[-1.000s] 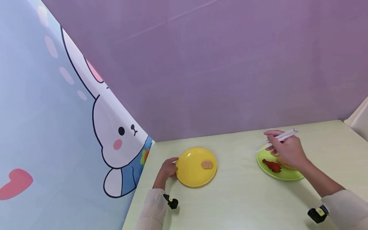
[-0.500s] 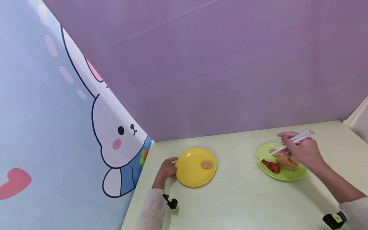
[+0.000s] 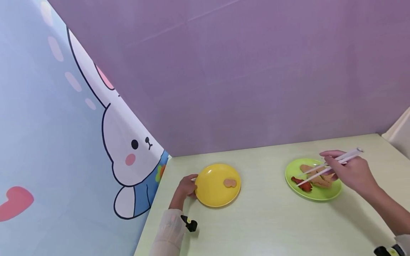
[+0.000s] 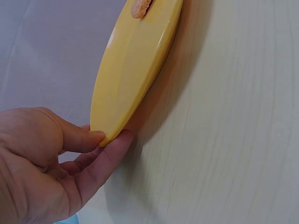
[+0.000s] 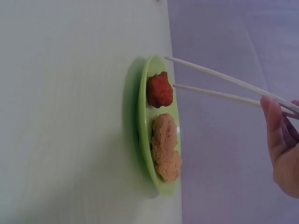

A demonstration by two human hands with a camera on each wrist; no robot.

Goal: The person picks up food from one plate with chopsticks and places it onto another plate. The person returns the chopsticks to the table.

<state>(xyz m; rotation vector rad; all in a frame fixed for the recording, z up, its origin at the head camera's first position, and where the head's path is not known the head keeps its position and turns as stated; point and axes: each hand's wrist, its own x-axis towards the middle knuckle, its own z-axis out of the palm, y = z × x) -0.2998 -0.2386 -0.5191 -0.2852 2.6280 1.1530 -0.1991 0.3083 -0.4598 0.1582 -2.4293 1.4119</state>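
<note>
Fingers (image 5: pixel 275 125) pinching chopsticks (image 5: pixel 222 77), drumstick (image 5: pixel 160 91) on green plate (image 3: pixel 320 195)

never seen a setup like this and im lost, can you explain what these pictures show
No machine here: a person works with two bare hands. The wide picture comes from a camera on the head; the two tilted ones come from cameras on each wrist. On the pale table are a yellow plate with one small tan piece and a green plate with a red drumstick-shaped piece and larger tan pieces. The left hand pinches the yellow plate's rim. The right hand holds white chopsticks, their tips apart near the red piece; whether they touch it is unclear.
</note>
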